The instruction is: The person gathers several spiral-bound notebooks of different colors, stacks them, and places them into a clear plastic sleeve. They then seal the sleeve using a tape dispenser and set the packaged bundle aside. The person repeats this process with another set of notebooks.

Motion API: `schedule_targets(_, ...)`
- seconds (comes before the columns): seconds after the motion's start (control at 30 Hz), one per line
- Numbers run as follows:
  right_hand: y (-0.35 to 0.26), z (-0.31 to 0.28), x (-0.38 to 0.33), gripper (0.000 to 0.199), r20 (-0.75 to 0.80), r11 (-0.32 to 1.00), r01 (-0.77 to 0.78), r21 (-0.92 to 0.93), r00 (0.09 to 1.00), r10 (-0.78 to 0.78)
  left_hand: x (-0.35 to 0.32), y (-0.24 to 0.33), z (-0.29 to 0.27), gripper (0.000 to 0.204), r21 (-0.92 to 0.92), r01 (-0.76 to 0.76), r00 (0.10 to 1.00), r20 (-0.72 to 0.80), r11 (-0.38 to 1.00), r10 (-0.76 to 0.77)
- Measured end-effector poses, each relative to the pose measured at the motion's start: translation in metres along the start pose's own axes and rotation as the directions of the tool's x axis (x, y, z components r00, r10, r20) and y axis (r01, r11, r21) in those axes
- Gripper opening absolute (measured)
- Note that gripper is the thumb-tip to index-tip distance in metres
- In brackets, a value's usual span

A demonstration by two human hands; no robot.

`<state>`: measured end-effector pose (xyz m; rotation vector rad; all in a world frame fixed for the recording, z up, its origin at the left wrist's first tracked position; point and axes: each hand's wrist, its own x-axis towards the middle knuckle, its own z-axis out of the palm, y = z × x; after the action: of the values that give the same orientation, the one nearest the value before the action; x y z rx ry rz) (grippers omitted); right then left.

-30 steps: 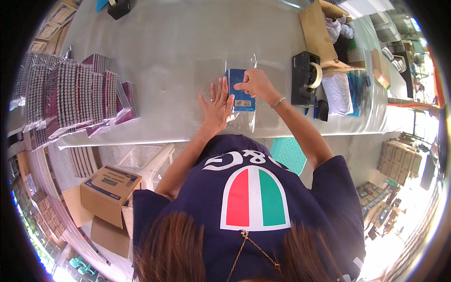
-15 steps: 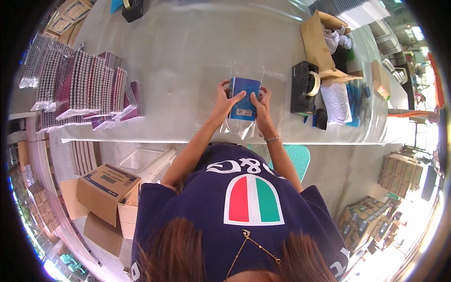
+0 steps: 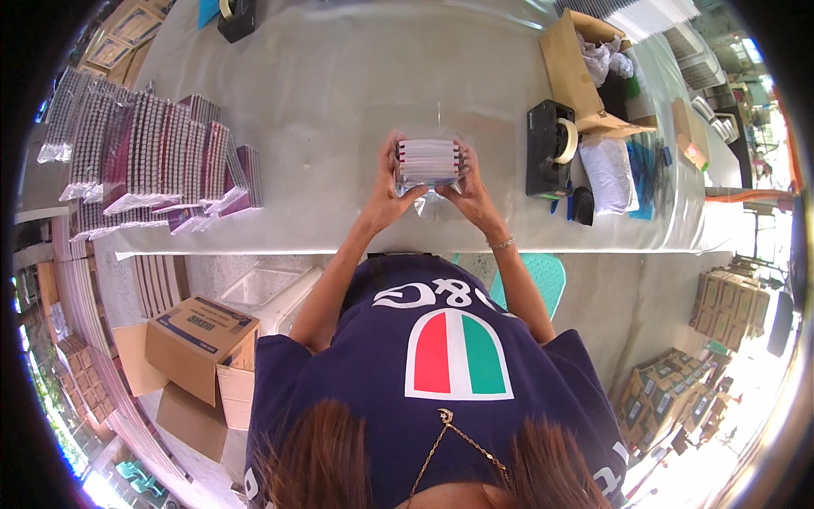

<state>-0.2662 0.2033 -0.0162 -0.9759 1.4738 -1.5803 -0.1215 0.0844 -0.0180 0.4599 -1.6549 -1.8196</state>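
Observation:
Between my two hands is a small stack of notebooks (image 3: 428, 161), tilted so that its layered edges face up. Clear plastic film wraps it, and a loose bit of film hangs by my thumbs. My left hand (image 3: 392, 182) grips the stack's left side, fingers along the edge and thumb at the bottom. On the other side my right hand (image 3: 469, 182) holds it the same way. The blue cover seen before is turned out of sight. Both forearms reach over the front edge of the table.
Wrapped stacks of spiral notebooks (image 3: 161, 153) stand at the table's left. A black tape dispenser (image 3: 549, 153) is on the right, beside an open cardboard box (image 3: 585, 85) and a white packet (image 3: 608, 176). Another tape dispenser (image 3: 236, 21) sits at the far left. An open carton (image 3: 199, 339) stands below, left.
The notebook stack has been tipped from its blue cover facing up to its edges facing up. Both hands shifted slightly left and now hold its sides.

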Motion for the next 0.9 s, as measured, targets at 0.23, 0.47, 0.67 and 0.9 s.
schedule_targets(0.23,-0.011,-0.009,-0.016,0.079,-0.073,0.967,0.133,-0.218,0.986,-0.152,-0.008,0.018,-0.005,0.079,0.59,-0.234,0.915,-0.134,0.773,0.379)
schedule_targets(0.47,-0.038,0.004,0.005,0.05,0.038,0.821,0.233,-0.521,0.967,-0.25,0.003,0.027,0.001,0.035,0.734,-0.346,0.888,0.055,0.585,0.456)
schedule_targets(0.67,-0.047,-0.003,0.018,0.026,0.033,0.89,0.242,-0.387,0.968,-0.248,0.014,0.046,-0.017,0.024,0.733,-0.358,0.931,0.233,0.578,0.282)
schedule_targets(0.9,-0.038,-0.02,0.046,0.025,0.071,0.971,0.139,-0.195,0.989,-0.127,0.035,0.071,0.002,0.026,0.599,-0.009,0.979,-0.158,0.801,0.129)
